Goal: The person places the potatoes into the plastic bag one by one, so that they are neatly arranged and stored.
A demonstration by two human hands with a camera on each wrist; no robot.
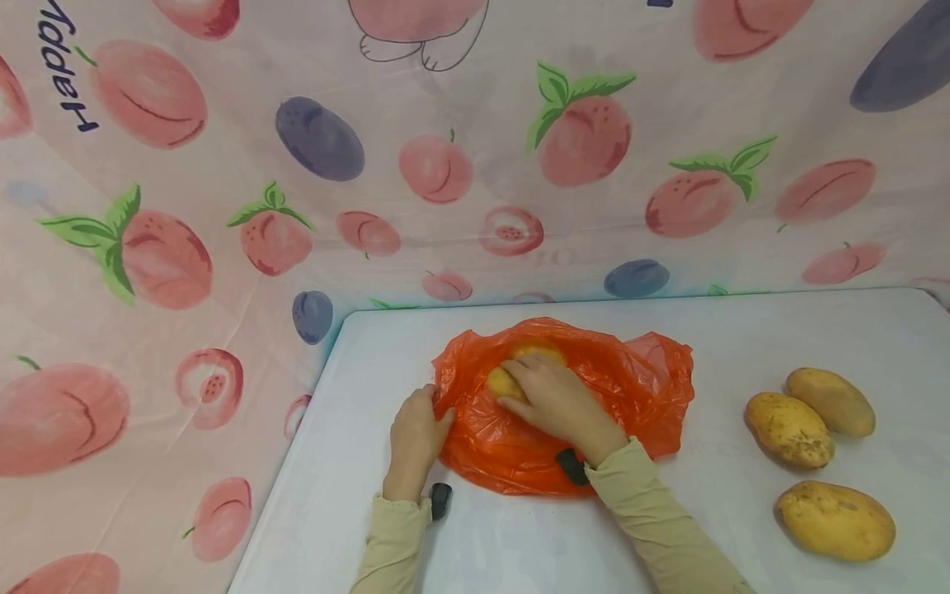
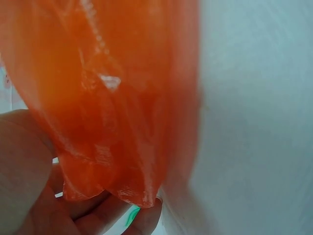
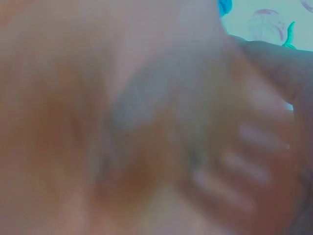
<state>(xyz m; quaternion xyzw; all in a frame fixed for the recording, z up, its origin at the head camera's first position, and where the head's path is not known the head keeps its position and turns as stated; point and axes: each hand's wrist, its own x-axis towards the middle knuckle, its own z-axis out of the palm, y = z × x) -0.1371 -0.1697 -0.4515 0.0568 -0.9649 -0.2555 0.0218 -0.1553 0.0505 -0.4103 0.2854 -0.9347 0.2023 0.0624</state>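
Observation:
An orange-red plastic bag (image 1: 505,445) lies spread on the table in the head view. At its left edge my left hand (image 1: 416,433) grips the film, with the thumb on the near side. The left wrist view shows the bag (image 2: 122,122) hanging in folds between the thumb and the fingers (image 2: 146,215). My right hand (image 1: 557,396) reaches over the bag and holds a yellow potato (image 1: 503,384) by its top. Just behind it another potato (image 1: 545,353) shows partly, lying on the bag. In the right wrist view my right hand (image 3: 244,166) is badly blurred.
Three potatoes lie on the right of the white table (image 1: 720,528): one speckled (image 1: 789,431), one behind it (image 1: 831,402) and one nearer (image 1: 836,521). A fruit-print cloth (image 1: 445,107) hangs behind and to the left. Each wrist bears a small black camera (image 1: 441,501).

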